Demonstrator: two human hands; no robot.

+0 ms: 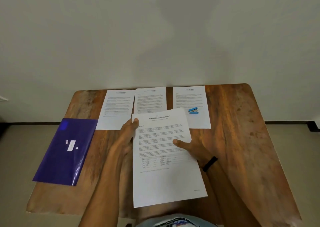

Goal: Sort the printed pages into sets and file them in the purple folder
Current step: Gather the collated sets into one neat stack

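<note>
- The held page (pixel 164 174), headed "Sample Financial Statement", is lifted above the middle of the table (pixel 242 140). Its long axis runs 6 to 12 o'clock, heading at the 12 end.
- The left hand (pixel 128 134) grips its upper left corner, thumb on top.
- The right hand (pixel 188 147) clamps its right edge, thumb pressed on the print; a black wristband (pixel 210 163) circles the wrist.
- The purple folder (pixel 67 150) lies flat at 9 o'clock along the table's left edge, its long axis 7 to 1 o'clock.
- At 12 o'clock three sheets lie side by side, headings away: left page (pixel 116 108), middle page (pixel 150 99), right page (pixel 190 98).
- A blue stapler (pixel 193 110) rests on the right page.
</note>
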